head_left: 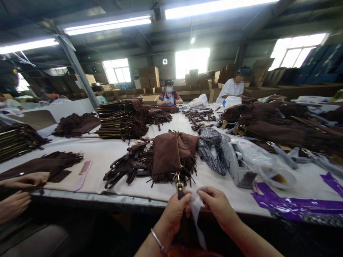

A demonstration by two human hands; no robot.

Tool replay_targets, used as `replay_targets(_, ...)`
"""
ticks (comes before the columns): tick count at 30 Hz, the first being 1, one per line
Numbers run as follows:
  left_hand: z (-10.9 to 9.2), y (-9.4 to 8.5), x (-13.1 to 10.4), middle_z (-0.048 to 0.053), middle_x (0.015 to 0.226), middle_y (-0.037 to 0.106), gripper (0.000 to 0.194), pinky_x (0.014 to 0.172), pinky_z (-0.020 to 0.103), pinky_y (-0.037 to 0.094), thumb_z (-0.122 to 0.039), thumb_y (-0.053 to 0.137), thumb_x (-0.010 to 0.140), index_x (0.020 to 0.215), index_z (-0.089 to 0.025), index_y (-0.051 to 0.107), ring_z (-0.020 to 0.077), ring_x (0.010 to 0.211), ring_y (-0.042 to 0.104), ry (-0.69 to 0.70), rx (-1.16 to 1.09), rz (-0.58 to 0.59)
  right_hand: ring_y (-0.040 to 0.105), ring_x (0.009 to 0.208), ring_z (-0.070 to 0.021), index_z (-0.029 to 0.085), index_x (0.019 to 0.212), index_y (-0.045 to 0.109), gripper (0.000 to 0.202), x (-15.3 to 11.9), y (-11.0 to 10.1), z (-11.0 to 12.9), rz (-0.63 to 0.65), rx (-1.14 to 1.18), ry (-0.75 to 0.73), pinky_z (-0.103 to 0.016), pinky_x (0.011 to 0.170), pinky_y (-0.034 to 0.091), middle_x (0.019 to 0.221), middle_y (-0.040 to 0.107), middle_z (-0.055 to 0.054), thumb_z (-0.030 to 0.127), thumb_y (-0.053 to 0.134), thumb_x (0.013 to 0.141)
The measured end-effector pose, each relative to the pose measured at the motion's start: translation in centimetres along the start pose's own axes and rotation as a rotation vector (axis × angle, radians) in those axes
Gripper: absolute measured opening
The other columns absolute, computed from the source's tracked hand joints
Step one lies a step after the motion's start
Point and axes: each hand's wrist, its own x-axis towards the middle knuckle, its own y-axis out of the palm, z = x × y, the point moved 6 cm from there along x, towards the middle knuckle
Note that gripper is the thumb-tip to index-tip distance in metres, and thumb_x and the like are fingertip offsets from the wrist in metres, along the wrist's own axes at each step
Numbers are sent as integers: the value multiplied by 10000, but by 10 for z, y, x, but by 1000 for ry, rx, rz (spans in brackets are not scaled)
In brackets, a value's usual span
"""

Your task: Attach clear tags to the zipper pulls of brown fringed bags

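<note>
At the table's near edge my left hand point(171, 212) is closed around a dark brown strap point(180, 189) with a brass-coloured clasp at its upper end. Thumb and fingers of my right hand point(218, 205) pinch a thin white strip of wrapping point(197, 207), which hangs down between the hands and also touches my left fingers. Just beyond lies a brown fringed pouch point(166, 153) with a gold zip, on top of other fringed pieces. The strap's clasp reaches up to the pouch's lower edge; I cannot tell whether they are joined. My palms are hidden.
Left of the pouch are a heap of brown straps point(128, 164) and a pink comb point(85, 175). A co-worker's hands point(24, 182) work at far left. Stacked pouches point(118, 119) stand behind. To the right are speckled cloth point(214, 146), a grey tape dispenser point(239, 169) and purple plastic point(294, 203).
</note>
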Motion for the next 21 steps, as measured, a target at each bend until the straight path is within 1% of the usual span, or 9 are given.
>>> replay_targets(2, -6, 0, -1, -82, 491, 435, 455, 436, 218, 258, -495, 730, 723, 943, -121, 592, 63, 412, 343, 17, 23, 19, 448, 529, -112, 161, 666, 665, 249, 2, 7, 7, 63, -141, -38, -233, 517, 334, 552, 537, 36, 402, 697, 720)
replay_targets(4, -11, 0, -2, -71, 502, 453, 390, 433, 218, 257, -460, 748, 716, 858, -131, 595, 63, 417, 355, 43, 92, 24, 492, 578, -129, 163, 645, 670, 227, 4, 10, 12, 82, -233, -86, -240, 561, 371, 585, 574, 23, 372, 673, 733)
replay_targets(6, -12, -2, -2, -62, 504, 466, 341, 434, 219, 262, -416, 766, 701, 779, -139, 581, 68, 425, 374, 63, 138, 1, 500, 598, -132, 165, 689, 688, 229, 4, 13, 14, 82, -265, -106, -238, 566, 371, 615, 592, 19, 383, 656, 751)
replay_targets(9, -8, -5, -2, -61, 501, 470, 332, 439, 221, 269, -407, 763, 693, 759, -144, 572, 75, 429, 386, 53, 124, -63, 461, 547, -116, 162, 727, 681, 282, 2, 16, 6, 82, -209, -42, -230, 509, 337, 597, 566, 28, 442, 663, 743)
replay_targets(13, 4, -3, -2, -69, 499, 465, 346, 449, 219, 281, -432, 752, 691, 774, -148, 573, 77, 432, 386, 18, 119, -61, 348, 437, -91, 176, 652, 602, 343, 2, 14, -9, 31, -58, 97, -231, 446, 266, 461, 419, 75, 507, 679, 701)
replay_targets(15, 8, -2, -6, -53, 515, 509, 390, 471, 224, 323, -500, 698, 733, 851, -143, 595, 89, 441, 420, -13, 164, -54, 376, 452, -100, 180, 639, 595, 346, 5, 8, -8, -7, -93, 63, -236, 460, 286, 474, 438, 67, 510, 677, 703)
replay_targets(18, 10, -2, -21, 21, 623, 630, 457, 533, 251, 402, -559, 605, 796, 961, -134, 631, 138, 529, 538, -51, 296, -4, 438, 526, -118, 175, 594, 593, 343, 10, -4, -1, -47, -305, -72, -242, 515, 330, 522, 486, 43, 481, 657, 736)
replay_targets(19, 9, -2, -28, 47, 692, 664, 444, 548, 254, 414, -545, 597, 808, 974, -137, 649, 152, 579, 570, -62, 331, 35, 441, 539, -119, 175, 577, 583, 343, 10, -8, -1, -54, -368, -99, -241, 526, 333, 524, 483, 42, 466, 654, 742)
replay_targets(21, 7, -2, -40, 72, 813, 696, 375, 559, 244, 410, -479, 619, 814, 977, -149, 687, 161, 647, 594, -90, 354, 127, 438, 544, -119, 177, 565, 567, 331, 9, -12, -4, -49, -436, -101, -240, 532, 336, 521, 475, 47, 439, 648, 751)
